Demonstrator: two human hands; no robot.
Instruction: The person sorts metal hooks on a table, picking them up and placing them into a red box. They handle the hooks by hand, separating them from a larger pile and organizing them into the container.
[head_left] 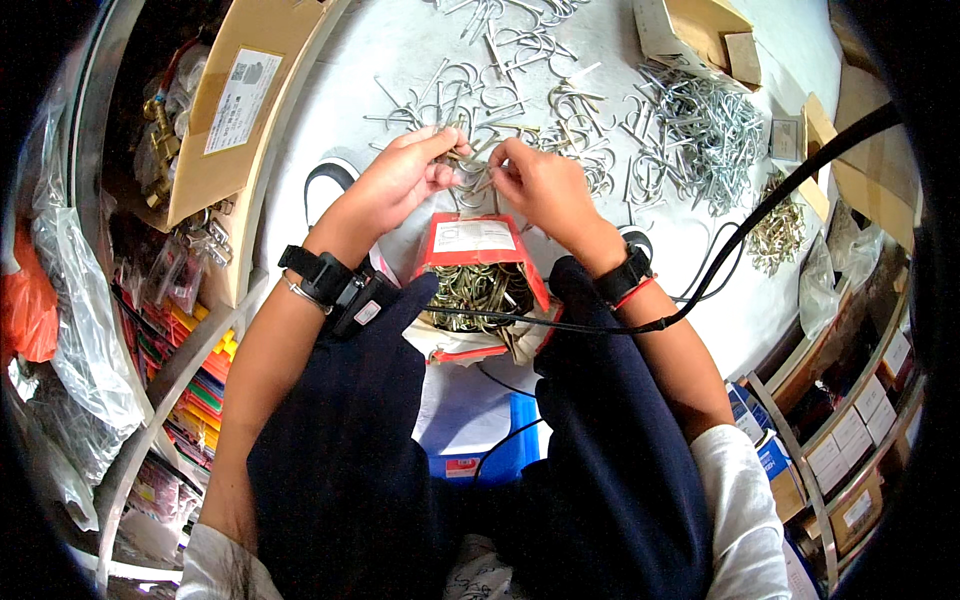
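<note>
My left hand (405, 178) is closed with thumb and fingertips pinched on brass-toned metal hooks (462, 156), just beyond the red box. Facing it, my right hand (548, 187) has its fingers curled together close to the same hooks; what its fingertips hold, if anything, is too small to make out. Below both hands, between my knees, a red cardboard box (538, 275) with a white label lies with its open end toward me. Many yellowish metal hooks (475, 295) fill it. Loose silver hooks (510, 60) are scattered on the pale floor beyond my hands.
A dense pile of silver hooks (715, 135) lies at the right, with a smaller brass-coloured pile (776, 228) nearer. Open cartons (690, 35) stand behind. A black cable (745, 230) crosses over my right forearm. Shelves with a carton (235, 110) and plastic bags line the left; boxed shelves line the right.
</note>
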